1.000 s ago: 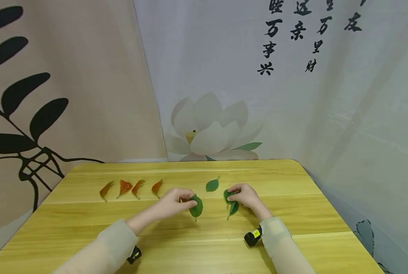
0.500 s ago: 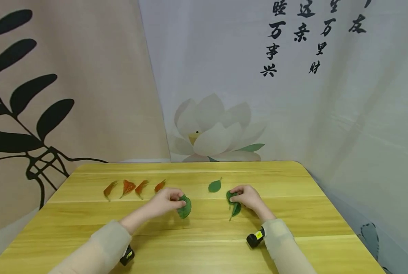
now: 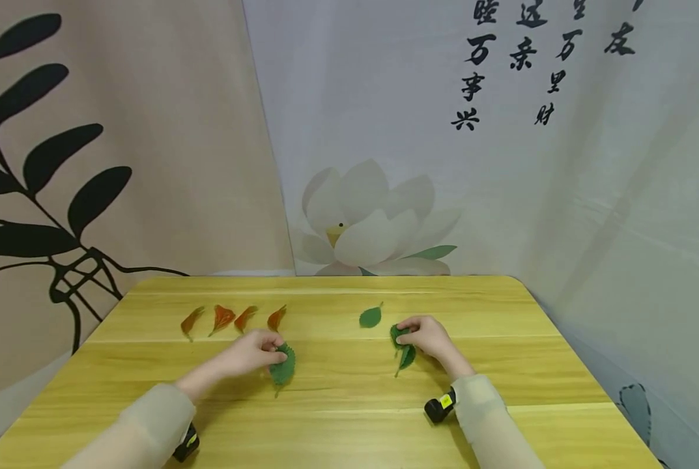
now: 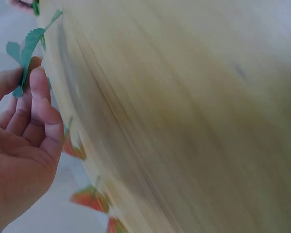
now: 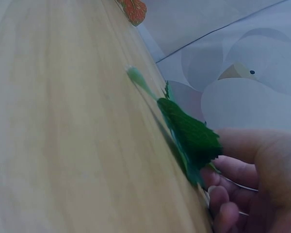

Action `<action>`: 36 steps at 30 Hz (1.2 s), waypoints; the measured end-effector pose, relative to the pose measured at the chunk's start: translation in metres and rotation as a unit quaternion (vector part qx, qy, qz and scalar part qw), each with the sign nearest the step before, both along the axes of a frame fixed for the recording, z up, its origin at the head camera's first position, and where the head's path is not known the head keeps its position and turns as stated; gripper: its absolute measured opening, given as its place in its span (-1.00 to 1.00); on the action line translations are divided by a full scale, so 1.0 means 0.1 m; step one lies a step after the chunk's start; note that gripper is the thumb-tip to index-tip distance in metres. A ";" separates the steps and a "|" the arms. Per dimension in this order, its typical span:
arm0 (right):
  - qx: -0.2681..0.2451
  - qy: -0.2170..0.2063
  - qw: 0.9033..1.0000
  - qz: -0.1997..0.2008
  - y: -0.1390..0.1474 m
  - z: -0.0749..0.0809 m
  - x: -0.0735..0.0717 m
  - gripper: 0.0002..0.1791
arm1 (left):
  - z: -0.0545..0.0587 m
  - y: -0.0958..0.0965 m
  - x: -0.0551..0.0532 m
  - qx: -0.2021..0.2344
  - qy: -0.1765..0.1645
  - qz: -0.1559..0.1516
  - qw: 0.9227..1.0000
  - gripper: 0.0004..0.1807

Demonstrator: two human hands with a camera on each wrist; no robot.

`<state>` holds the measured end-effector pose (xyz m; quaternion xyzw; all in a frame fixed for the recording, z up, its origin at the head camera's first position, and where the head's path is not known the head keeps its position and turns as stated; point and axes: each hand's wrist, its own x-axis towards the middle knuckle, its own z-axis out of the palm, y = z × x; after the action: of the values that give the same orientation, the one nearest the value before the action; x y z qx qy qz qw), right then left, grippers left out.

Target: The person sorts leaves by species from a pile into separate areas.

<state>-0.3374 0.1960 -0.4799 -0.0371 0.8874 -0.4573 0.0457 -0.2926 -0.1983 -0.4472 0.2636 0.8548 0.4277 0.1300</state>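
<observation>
My left hand (image 3: pixel 246 355) pinches a green leaf (image 3: pixel 283 368) with a toothed edge between thumb and fingers, its stem pointing down toward me. In the left wrist view that leaf (image 4: pixel 31 46) stands up edge-on from the fingertips. On the right, my right hand (image 3: pixel 430 339) pinches another green leaf (image 3: pixel 397 334) close over the table. A further green leaf (image 3: pixel 408 356) lies just below those fingers. The right wrist view shows a dark green leaf (image 5: pixel 191 133) with a pale stem, right at the fingertips of the right hand (image 5: pixel 266 179).
A single green leaf (image 3: pixel 370 317) lies behind, left of the right hand. Several orange-red leaves, such as this one (image 3: pixel 223 317), form a row at the back left of the wooden table (image 3: pixel 337 430). A printed cloth (image 3: pixel 384 98) hangs behind the table.
My left hand has carried its leaf leftward and a little toward me, away from the right hand. The right hand stays at its leaf; the view shifts slightly.
</observation>
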 end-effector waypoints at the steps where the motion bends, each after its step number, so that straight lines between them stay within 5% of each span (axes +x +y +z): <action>1: 0.000 0.000 1.000 -0.001 0.00 0.00 0.00 -0.77 | 0.00 -0.04 0.00 0.001 -0.002 0.003 1.000 -0.87; 21: -0.003 0.002 1.000 -0.002 0.03 0.01 0.01 -0.76 | -0.01 -0.43 -0.03 -0.076 0.014 0.074 0.994 -0.81; 30: 0.000 0.003 1.000 0.001 0.02 0.01 0.00 -0.75 | -0.03 -0.45 -0.04 -0.091 0.008 0.109 0.990 -0.80; 36: -0.001 0.002 1.000 -0.002 0.01 0.00 -0.01 -0.77 | -0.08 -0.46 -0.06 -0.105 0.036 0.107 0.988 -0.80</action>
<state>-0.3383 0.1969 -0.4797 -0.0369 0.8869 -0.4585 0.0429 -0.2989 -0.2444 -0.4551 0.1705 0.9224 0.3371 0.0799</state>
